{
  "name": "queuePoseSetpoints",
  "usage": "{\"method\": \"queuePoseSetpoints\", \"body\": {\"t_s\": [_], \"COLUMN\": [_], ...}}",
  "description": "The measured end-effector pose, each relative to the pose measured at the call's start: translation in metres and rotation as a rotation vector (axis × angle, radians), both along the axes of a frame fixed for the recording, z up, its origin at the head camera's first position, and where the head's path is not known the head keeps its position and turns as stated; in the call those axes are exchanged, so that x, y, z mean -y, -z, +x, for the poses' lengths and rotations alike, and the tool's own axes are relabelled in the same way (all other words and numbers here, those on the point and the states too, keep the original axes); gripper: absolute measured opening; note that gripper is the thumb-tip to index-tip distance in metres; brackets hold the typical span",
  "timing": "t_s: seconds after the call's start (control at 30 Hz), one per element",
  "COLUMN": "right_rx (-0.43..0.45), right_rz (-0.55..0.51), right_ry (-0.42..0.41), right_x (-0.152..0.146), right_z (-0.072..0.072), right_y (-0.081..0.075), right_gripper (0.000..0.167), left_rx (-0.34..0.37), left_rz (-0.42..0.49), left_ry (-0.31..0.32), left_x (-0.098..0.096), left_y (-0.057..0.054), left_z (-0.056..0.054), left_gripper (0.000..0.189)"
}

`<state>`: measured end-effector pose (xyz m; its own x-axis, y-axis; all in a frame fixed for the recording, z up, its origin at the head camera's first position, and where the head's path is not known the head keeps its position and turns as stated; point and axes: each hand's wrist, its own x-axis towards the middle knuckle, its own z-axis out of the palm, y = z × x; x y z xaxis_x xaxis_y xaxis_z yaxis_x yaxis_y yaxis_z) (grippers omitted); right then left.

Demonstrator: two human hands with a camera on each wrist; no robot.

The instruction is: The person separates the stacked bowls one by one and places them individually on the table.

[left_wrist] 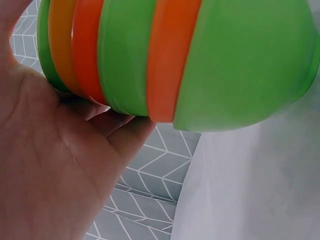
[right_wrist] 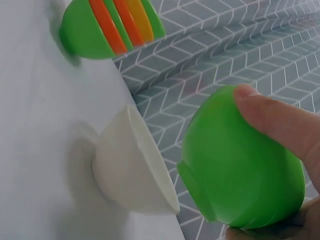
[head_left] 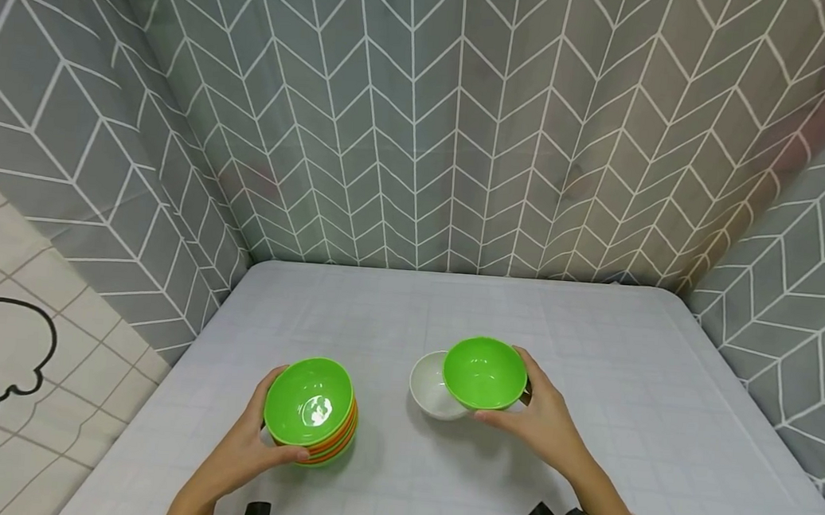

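Note:
In the head view, a stack of green and orange bowls (head_left: 312, 402) stands on the table with a green one on top. My left hand (head_left: 254, 438) grips the upper part of the stack, thumb at the front and fingers round the far side. The left wrist view shows the stack's bands (left_wrist: 172, 60) beside the palm. My right hand (head_left: 545, 414) holds a single green bowl (head_left: 485, 373) by its side, mouth up. Clear of the table, that bowl is next to a white bowl (right_wrist: 122, 160), which sits upright on the table and is partly covered by it in the head view.
A pale cloth covers the table (head_left: 408, 313). Grey curtains (head_left: 421, 130) with white chevron lines stand behind it and at both sides. Light tiles (head_left: 53, 360) with a cloud-like outline show at the left.

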<state>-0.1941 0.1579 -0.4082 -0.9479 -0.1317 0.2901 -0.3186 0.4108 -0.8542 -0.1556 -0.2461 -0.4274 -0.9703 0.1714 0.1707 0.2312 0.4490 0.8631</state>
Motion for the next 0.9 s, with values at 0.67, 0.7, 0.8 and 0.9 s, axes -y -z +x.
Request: {"method": "queuePoseSetpoints", "body": {"t_s": [0.67,0.7,0.8,0.9], "right_rx": [0.183,0.185,0.177,0.175], "right_rz": [0.115,0.135,0.166,0.171], "right_ry": [0.124,0.127,0.127,0.13], "right_x": [-0.042,-0.042,-0.042,-0.042], "right_z": [-0.002,-0.002,-0.003,-0.004], "right_y": [0.022,0.023,0.027,0.031], "right_gripper": [0.119,0.12,0.118,0.115], "left_rx": [0.008,0.008,0.005,0.0], "left_rz": [-0.005,-0.009,-0.008,-0.013], "left_ry": [-0.009,-0.011,-0.011,-0.012], "left_x": [0.0,-0.001,-0.001,0.0], "left_y": [0.0,0.0,-0.001,0.0], "left_z": [0.001,0.001,0.001,0.001], "left_gripper": [0.117,0.117,0.116,0.116]}}
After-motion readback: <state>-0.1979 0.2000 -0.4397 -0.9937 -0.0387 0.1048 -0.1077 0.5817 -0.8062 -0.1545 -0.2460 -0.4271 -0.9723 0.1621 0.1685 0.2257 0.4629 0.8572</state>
